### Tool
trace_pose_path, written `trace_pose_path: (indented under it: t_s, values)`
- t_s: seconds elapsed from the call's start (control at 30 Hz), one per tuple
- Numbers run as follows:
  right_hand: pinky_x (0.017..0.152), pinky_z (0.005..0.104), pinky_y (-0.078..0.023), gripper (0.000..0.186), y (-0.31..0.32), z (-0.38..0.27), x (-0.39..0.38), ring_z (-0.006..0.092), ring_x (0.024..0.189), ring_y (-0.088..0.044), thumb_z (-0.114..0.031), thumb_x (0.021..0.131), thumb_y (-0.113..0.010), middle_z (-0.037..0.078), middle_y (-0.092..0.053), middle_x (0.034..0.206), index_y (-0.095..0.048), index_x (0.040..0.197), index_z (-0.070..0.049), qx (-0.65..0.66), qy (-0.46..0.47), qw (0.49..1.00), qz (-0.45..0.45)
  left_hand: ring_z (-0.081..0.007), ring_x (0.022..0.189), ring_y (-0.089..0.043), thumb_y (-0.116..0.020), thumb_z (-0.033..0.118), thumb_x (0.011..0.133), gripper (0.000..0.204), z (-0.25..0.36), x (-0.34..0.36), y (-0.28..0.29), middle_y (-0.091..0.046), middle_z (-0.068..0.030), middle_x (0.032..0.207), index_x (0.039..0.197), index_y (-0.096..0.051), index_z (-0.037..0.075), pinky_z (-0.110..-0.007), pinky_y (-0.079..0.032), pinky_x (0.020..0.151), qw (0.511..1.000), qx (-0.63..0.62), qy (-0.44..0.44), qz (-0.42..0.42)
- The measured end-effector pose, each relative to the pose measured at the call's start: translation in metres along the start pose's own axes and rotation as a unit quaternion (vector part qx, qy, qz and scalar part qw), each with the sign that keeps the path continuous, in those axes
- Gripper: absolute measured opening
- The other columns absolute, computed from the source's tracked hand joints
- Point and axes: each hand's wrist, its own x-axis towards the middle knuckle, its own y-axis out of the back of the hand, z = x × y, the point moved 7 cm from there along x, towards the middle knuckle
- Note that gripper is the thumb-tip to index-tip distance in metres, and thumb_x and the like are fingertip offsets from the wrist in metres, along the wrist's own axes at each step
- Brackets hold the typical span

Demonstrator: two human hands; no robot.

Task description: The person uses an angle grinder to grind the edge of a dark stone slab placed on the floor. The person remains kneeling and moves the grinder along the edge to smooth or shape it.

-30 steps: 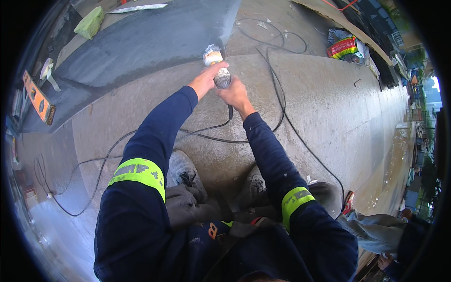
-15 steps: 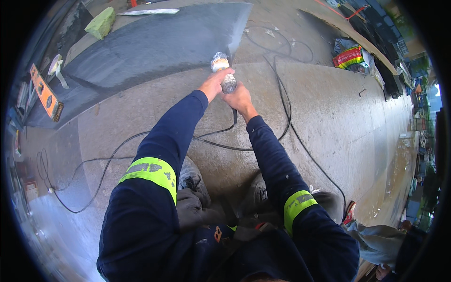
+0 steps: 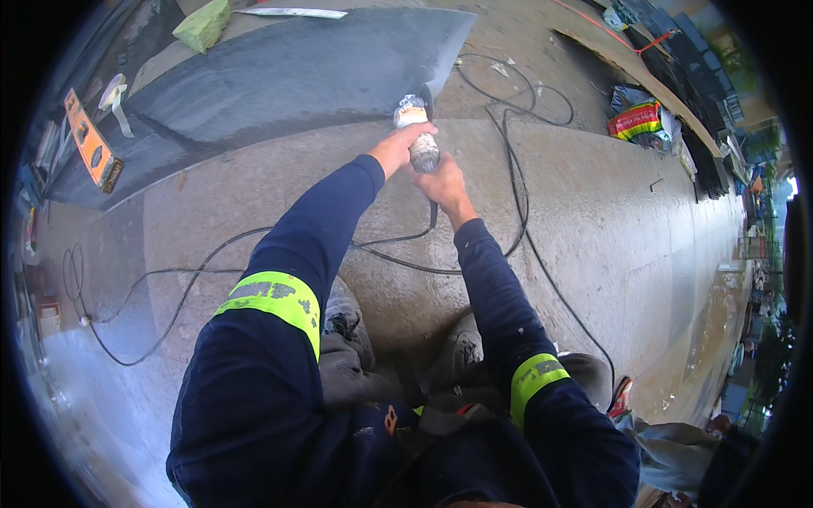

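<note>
Both my hands are wrapped around a corded angle grinder (image 3: 425,156) with a worn, dusty white and grey body. My left hand (image 3: 403,146) grips it from the left, near its middle. Closer to me, my right hand (image 3: 444,181) is closed around its rear part, and the cord drops from there. The grinder's far end is at the near right edge of a large dark grey panel (image 3: 305,72), with a thin dark disc showing on its right side. Whether the disc touches the panel, I cannot tell.
Black cables (image 3: 518,186) loop over the dusty floor, right and left of me. An orange spirit level (image 3: 91,140), a tape roll (image 3: 113,93) and a yellow-green foam block (image 3: 201,27) lie at left. A colourful bag (image 3: 637,123) is at far right; another person's leg (image 3: 677,444) is at lower right.
The panel, floor and surrounding things have shifted slightly right in the picture. My hands and the grinder are a little farther right and lower, with the same hold.
</note>
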Motion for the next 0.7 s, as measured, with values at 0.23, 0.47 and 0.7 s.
trace_pose_path:
  t_s: [0.23, 0.47, 0.7]
  values:
    - [0.106, 0.0527, -0.062, 0.083, 0.005, -0.002, -0.008, 0.0481, 0.124, -0.079, -0.036, 0.078, -0.097, 0.031, -0.081, 0.128, -0.063, 0.142, 0.005, -0.011, 0.023, 1.0, 0.01, -0.0194, 0.097, -0.077, -0.085, 0.027, 0.102, 0.034, 0.01, -0.033, -0.016, -0.072, -0.0051, 0.111, 0.128, -0.073, 0.01, -0.041, -0.063, 0.085, 0.999, -0.005, -0.016, -0.049]
    - [0.107, 0.0531, -0.062, 0.085, 0.008, -0.004, -0.013, 0.0489, 0.125, -0.078, -0.036, 0.078, -0.097, 0.033, -0.08, 0.13, -0.062, 0.144, 0.005, -0.011, 0.025, 1.0, 0.013, -0.0196, 0.098, -0.077, -0.081, 0.023, 0.105, 0.031, -0.003, -0.003, -0.002, -0.073, -0.0047, 0.112, 0.133, -0.073, 0.011, -0.04, -0.062, 0.086, 0.996, 0.037, -0.05, -0.063]
    - [0.103, 0.0511, -0.063, 0.081, 0.008, -0.004, -0.016, 0.0457, 0.119, -0.08, -0.034, 0.078, -0.094, 0.03, -0.081, 0.126, -0.064, 0.142, 0.005, 0.002, 0.017, 1.0, 0.019, -0.0201, 0.108, -0.078, -0.08, 0.022, 0.108, 0.029, 0.01, -0.028, -0.008, -0.072, -0.0049, 0.12, 0.135, -0.074, 0.012, -0.047, -0.067, 0.09, 0.975, 0.115, -0.137, -0.129]
